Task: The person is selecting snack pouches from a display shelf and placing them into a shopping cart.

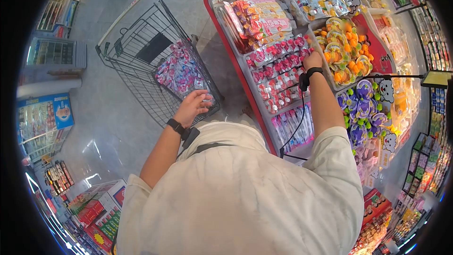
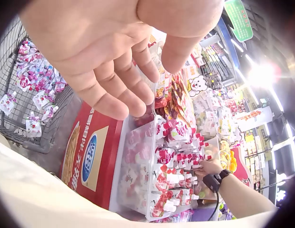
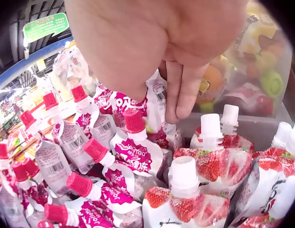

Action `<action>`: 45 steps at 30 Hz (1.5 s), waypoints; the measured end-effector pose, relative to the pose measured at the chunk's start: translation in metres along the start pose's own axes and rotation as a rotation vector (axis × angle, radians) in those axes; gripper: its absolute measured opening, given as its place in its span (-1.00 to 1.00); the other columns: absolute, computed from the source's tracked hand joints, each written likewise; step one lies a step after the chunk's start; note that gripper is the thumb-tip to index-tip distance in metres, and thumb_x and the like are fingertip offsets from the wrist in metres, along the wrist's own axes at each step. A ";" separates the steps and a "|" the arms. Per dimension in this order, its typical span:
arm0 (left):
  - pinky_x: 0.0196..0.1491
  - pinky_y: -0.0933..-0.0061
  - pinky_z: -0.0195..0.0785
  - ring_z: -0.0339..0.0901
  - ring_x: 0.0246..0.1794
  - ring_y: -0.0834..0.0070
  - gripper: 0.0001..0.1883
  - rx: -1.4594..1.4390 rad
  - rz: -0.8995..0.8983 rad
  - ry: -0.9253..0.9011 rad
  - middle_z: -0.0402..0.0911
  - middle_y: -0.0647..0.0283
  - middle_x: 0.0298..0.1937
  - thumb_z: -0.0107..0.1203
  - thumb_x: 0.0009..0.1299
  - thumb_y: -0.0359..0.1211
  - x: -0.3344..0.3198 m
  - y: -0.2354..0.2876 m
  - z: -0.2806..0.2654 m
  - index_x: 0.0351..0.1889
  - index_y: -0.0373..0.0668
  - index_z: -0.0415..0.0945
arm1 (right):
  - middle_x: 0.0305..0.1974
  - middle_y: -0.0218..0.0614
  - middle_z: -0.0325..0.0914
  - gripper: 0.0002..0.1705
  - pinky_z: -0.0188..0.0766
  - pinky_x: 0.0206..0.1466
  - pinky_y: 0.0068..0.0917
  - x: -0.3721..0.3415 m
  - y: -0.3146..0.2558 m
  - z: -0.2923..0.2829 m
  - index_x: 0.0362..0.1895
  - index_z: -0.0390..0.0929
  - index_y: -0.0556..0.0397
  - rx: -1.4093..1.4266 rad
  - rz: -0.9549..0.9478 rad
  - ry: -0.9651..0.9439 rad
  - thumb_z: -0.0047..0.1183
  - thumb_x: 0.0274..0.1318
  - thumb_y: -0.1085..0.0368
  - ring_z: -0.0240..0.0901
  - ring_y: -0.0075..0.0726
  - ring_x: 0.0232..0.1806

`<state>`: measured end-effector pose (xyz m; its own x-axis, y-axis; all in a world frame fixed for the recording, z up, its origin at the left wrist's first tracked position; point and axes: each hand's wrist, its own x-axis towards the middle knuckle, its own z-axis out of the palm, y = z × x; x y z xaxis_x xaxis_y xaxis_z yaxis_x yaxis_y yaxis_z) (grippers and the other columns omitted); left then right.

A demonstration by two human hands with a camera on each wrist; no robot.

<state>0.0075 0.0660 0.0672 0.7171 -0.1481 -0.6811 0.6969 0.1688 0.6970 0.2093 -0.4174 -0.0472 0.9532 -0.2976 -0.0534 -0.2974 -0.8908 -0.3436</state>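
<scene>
Pouches (image 3: 133, 156) stand cap-up, presumably for easy grasping; right hand (image 1: 312, 60) reaches among them (grip cannot be confirmed). Relaxed left hand (image 1: 191, 107) hovers near cart (image 1: 154, 47).

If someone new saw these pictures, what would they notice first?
Probably the rows of pink-capped pouches, with the right hand in among them. In the head view, bright orange packs sit just right of that hand, with purple packs below. Off to the left, a shopping cart holds a heap of packets.
</scene>
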 end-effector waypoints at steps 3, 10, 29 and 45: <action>0.02 0.40 0.47 0.56 0.06 0.46 -0.67 0.015 0.005 -0.013 0.57 0.20 0.14 -0.06 0.61 -0.27 0.000 0.002 0.005 0.27 -0.15 0.37 | -0.14 0.26 0.62 -0.58 0.47 0.10 0.01 -0.008 -0.002 0.004 -0.12 0.56 0.28 0.102 0.047 0.067 0.18 0.12 0.15 0.56 0.33 -0.01; 0.00 0.38 0.48 0.56 0.02 0.45 -0.70 -0.084 0.029 0.016 0.58 0.19 0.11 -0.05 0.60 -0.30 0.001 -0.015 -0.012 0.23 -0.15 0.39 | 0.19 0.36 0.35 -0.13 0.28 0.34 -0.11 -0.075 -0.018 0.000 0.31 0.10 0.46 0.475 0.062 0.413 0.26 0.03 0.27 0.37 0.28 0.24; -0.24 0.33 0.56 0.65 -0.29 0.38 -0.68 -0.208 -0.178 0.876 0.69 0.21 -0.25 0.34 0.22 -0.31 0.182 -0.197 -0.237 -0.08 -0.16 0.59 | -0.33 -0.06 0.59 -0.89 0.48 -0.18 -0.06 -0.321 -0.199 0.032 -0.28 0.62 0.12 0.219 -0.690 -0.925 0.11 0.11 0.38 0.54 0.15 -0.27; 0.36 0.04 0.27 0.24 0.39 -0.06 0.03 0.553 -0.651 0.759 0.24 -0.07 0.38 0.49 0.06 -0.05 0.261 -0.283 -0.260 0.42 -0.15 0.11 | -0.21 -0.05 0.66 -0.81 0.54 -0.12 -0.16 -0.434 -0.185 0.032 -0.09 0.64 0.08 0.037 0.115 -1.130 0.07 0.29 0.31 0.63 0.08 -0.17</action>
<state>-0.0055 0.2329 -0.3667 0.1569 0.6087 -0.7778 0.9782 -0.2041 0.0376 -0.1475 -0.1119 0.0093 0.4290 0.1197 -0.8953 -0.4026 -0.8620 -0.3081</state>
